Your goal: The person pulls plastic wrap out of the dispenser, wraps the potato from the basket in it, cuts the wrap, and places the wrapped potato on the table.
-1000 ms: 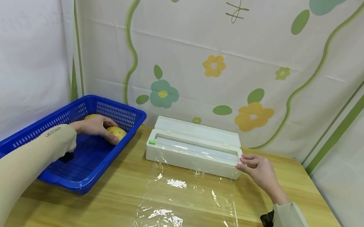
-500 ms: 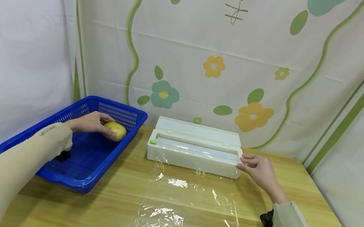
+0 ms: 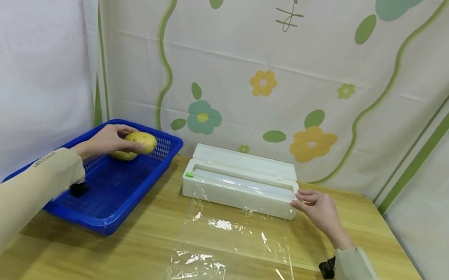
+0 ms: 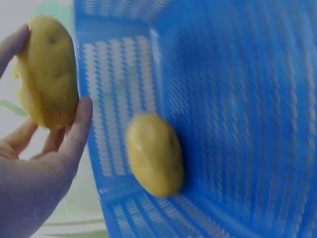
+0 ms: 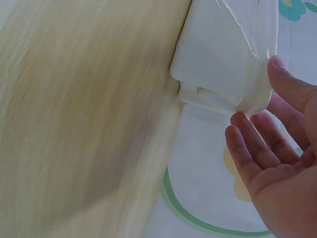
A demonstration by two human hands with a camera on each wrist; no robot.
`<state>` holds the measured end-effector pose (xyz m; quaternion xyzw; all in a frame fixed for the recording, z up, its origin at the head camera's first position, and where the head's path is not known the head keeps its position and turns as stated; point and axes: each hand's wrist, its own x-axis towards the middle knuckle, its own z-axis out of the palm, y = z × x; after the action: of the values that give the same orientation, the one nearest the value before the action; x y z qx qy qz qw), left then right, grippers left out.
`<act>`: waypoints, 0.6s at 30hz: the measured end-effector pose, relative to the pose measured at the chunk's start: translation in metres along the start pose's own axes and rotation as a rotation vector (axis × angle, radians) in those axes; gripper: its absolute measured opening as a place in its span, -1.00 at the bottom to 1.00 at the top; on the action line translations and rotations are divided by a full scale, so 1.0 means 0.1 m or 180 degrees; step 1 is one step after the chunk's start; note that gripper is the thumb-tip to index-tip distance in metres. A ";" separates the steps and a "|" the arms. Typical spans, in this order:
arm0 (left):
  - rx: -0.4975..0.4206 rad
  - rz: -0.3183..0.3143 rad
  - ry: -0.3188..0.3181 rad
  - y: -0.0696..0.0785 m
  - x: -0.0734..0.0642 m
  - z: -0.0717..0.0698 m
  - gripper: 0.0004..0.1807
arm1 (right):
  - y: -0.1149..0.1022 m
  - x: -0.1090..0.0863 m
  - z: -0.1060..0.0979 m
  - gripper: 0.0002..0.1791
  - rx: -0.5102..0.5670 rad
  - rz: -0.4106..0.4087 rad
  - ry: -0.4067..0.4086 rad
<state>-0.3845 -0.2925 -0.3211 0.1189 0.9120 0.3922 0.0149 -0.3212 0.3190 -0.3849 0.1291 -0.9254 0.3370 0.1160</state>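
Observation:
In the head view my left hand (image 3: 110,141) holds a yellow potato (image 3: 142,142) between thumb and fingers, raised at the far end of a blue plastic basket (image 3: 103,225). Below it, a second potato (image 4: 154,154) lies in the basket, partly hidden by the hand in the head view. My right hand (image 3: 321,214) grips the right end of a white cling film box (image 3: 236,200), thumb and fingers at its corner. The box lid (image 3: 246,162) stands raised, with a film roll (image 3: 244,183) inside. A sheet of clear cling film (image 3: 235,261) runs from the box towards me across the table.
A small green piece (image 3: 189,174) sits on the box's left front edge. The wooden table (image 3: 386,241) ends at a flower-patterned cloth (image 3: 233,87) behind, and white cloth hangs at both sides.
My left hand has lifted the potato from the basket floor to about the height of its rim. The other potato has come into sight below. My right hand stays at the box.

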 end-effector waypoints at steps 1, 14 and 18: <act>-0.0056 -0.0019 0.0034 0.03 -0.01 0.00 -0.03 | 0.00 0.00 0.00 -0.50 0.0004 -0.0001 0.0005; -0.0558 -0.0246 0.0374 0.53 -0.26 0.10 0.07 | 0.01 -0.01 0.01 -0.46 0.0033 0.0039 -0.0020; -0.0507 -0.0154 0.0529 0.79 -0.33 0.21 0.03 | 0.00 -0.02 0.00 -0.47 0.0044 0.0032 0.0005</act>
<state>-0.3336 -0.2327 -0.2806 0.0625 0.8787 0.4715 -0.0419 -0.3192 0.3192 -0.3861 0.1249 -0.9236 0.3441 0.1141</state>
